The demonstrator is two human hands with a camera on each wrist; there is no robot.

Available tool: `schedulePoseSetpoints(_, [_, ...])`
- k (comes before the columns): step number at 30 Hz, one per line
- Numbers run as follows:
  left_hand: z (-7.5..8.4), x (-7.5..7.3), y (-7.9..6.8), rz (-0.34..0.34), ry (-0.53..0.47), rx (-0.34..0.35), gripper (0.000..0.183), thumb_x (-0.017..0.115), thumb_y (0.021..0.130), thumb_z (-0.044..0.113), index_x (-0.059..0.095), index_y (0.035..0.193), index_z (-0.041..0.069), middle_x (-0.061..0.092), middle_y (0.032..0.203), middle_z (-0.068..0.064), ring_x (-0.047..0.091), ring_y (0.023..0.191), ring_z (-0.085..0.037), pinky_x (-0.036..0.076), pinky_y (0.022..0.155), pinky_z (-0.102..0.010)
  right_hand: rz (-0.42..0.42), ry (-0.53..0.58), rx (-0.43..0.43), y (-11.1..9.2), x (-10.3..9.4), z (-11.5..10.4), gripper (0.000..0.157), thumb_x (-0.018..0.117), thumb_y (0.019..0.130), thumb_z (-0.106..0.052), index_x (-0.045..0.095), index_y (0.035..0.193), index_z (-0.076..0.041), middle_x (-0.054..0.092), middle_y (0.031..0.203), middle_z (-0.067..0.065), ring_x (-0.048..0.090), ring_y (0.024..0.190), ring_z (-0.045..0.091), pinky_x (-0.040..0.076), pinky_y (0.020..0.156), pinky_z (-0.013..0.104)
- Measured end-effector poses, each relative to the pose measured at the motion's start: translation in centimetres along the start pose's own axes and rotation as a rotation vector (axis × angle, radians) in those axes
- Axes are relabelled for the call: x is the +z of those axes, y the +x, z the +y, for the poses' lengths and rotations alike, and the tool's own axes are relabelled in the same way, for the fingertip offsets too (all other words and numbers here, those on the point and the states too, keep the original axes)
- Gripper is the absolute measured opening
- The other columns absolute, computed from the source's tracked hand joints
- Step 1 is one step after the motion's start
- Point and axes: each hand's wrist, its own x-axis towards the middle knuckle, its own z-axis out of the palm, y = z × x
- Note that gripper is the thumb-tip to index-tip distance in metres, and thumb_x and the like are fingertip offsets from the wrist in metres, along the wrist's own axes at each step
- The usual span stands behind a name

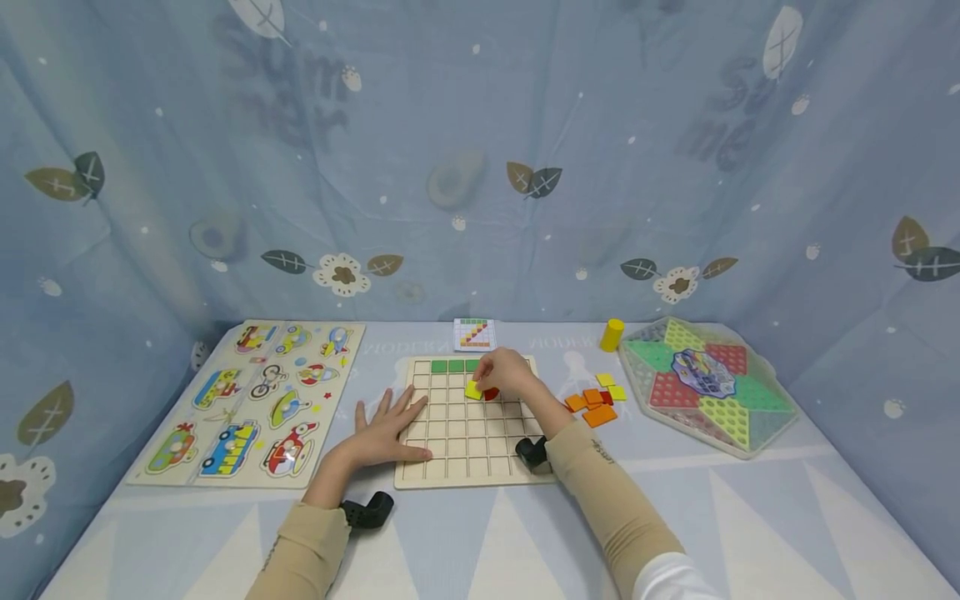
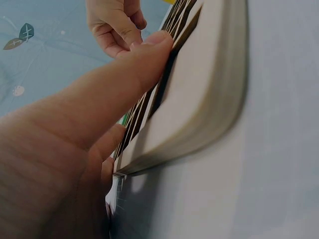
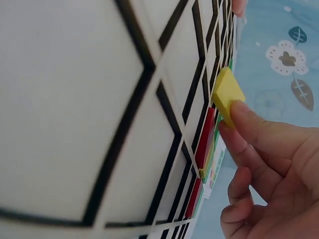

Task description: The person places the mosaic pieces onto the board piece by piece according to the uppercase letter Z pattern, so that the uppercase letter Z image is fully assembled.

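A wooden grid board lies on the table, with green square tiles along its far row and a red tile further in. My right hand pinches a yellow square tile between thumb and finger over the board. In the right wrist view that yellow tile is tilted, close to the red tiles. My left hand rests with spread fingers on the board's left edge. The left wrist view shows its thumb on the board's rim.
A pattern card lies behind the board. Loose orange, red and yellow tiles lie to the right, near a yellow cylinder and a hexagonal game board. On the left is a vehicle puzzle.
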Motion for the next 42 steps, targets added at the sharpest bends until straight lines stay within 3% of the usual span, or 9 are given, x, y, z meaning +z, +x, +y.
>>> schedulePoseSetpoints(10, [0.2,-0.1,0.0,-0.005,0.011,0.006,0.093,0.066,0.076,0.054,0.023,0.148,0.014,0.007,0.155,-0.014,-0.006,0.138,-0.044,-0.017,0.098,-0.067,-0.014,-0.155,-0.008,0.0,0.5,-0.3,0.009,0.072,0.080,-0.015,0.071,0.071,-0.017,0.064,0.077,-0.004,0.055,0.073,0.014,0.047,0.066,0.027])
schedulePoseSetpoints(14, [0.2,0.0,0.1,-0.008,0.009,0.002,0.092,0.066,0.077,0.054,0.023,0.148,0.015,0.006,0.155,-0.014,-0.006,0.138,-0.043,-0.017,0.098,-0.067,0.007,-0.077,-0.014,-0.3,0.1,-0.2,0.003,0.072,0.081,-0.017,0.072,0.079,-0.015,0.065,0.083,-0.002,0.055,0.074,0.014,0.047,0.066,0.028])
schedulePoseSetpoints(23, [0.3,0.0,0.1,-0.001,-0.002,0.019,0.092,0.067,0.076,0.053,0.024,0.148,0.014,0.007,0.155,-0.015,-0.007,0.138,-0.043,-0.018,0.097,-0.067,0.066,0.217,0.005,-1.5,-1.5,1.5,0.022,0.068,0.085,-0.018,0.069,0.104,-0.008,0.061,0.098,0.005,0.054,0.088,0.020,0.047,0.072,0.032])
schedulePoseSetpoints(29, [0.3,-0.1,0.0,-0.003,-0.002,0.020,0.093,0.067,0.076,0.053,0.023,0.148,0.014,0.006,0.155,-0.015,-0.007,0.138,-0.043,-0.019,0.097,-0.066,0.107,0.305,0.039,-2.8,-2.5,2.4,0.025,0.065,0.086,-0.018,0.067,0.107,-0.005,0.060,0.098,0.009,0.057,0.088,0.027,0.047,0.077,0.041])
schedulePoseSetpoints(42, [-0.1,0.1,0.0,0.008,-0.006,-0.001,0.093,0.068,0.075,0.054,0.025,0.148,0.014,0.007,0.155,-0.014,-0.007,0.138,-0.042,-0.019,0.098,-0.066,0.203,0.414,0.139,-4.8,-4.1,5.2,0.028,0.066,0.086,-0.017,0.065,0.110,-0.004,0.059,0.095,0.009,0.051,0.089,0.024,0.044,0.082,0.041])
